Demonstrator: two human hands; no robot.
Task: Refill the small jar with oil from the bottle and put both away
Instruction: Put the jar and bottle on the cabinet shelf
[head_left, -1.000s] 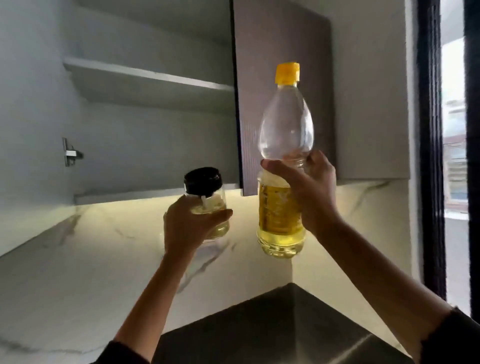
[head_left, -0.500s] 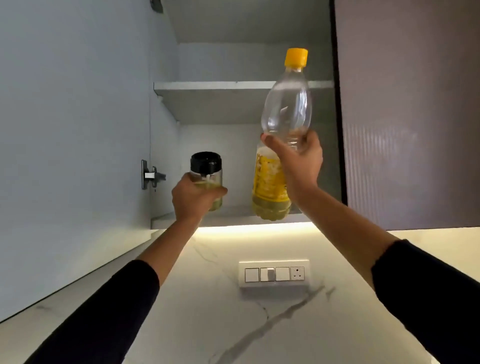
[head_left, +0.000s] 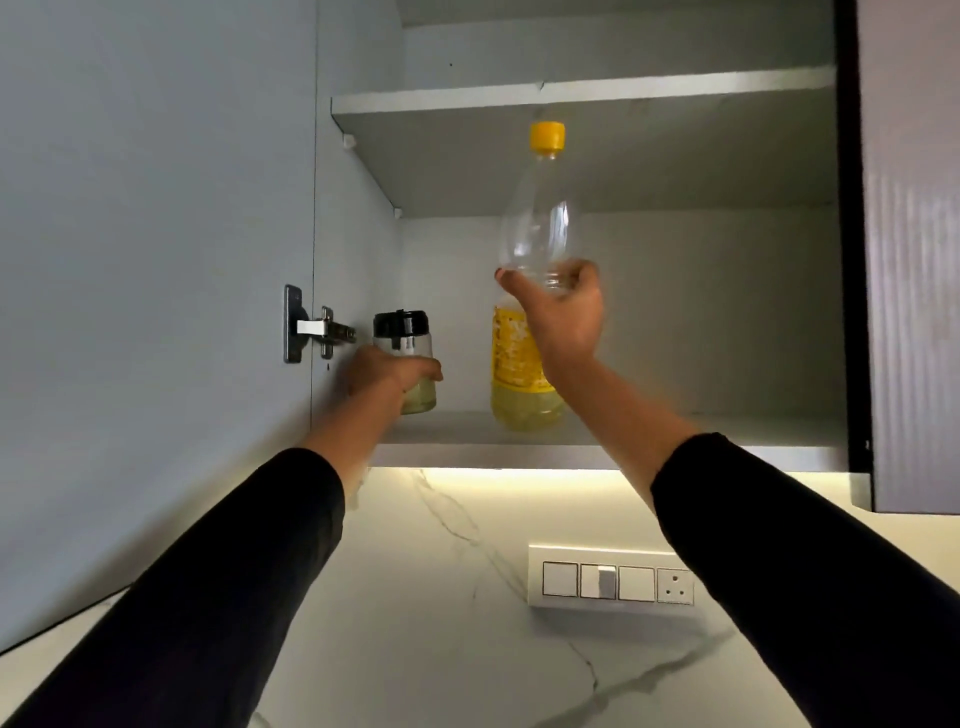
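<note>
left hand (head_left: 387, 371): curls fingers round the glass of the small jar, grips its lower half
small jar (head_left: 401, 323): upright, black lid on, pale oil in the bottom part; over the left end of the lower shelf (head_left: 701, 431), base at shelf level, contact unclear
right hand (head_left: 563, 317): wraps fingers and thumb round the bottle's waist, holds it firmly
bottle (head_left: 540, 234): upright, yellow cap (head_left: 547, 136) on, oil in the lower part, clear above; over the lower shelf just right of the jar, base on or barely above the shelf, cannot tell which
change vs 0.5 s ago: both now further in over the lower shelf, past its front edge; earlier hung at that edge; both grips unchanged
hinge (head_left: 322, 331): just left of the lower shelf's left end, beside the jar lid
switch panel (head_left: 615, 579): on the marble wall below the lower shelf
</note>
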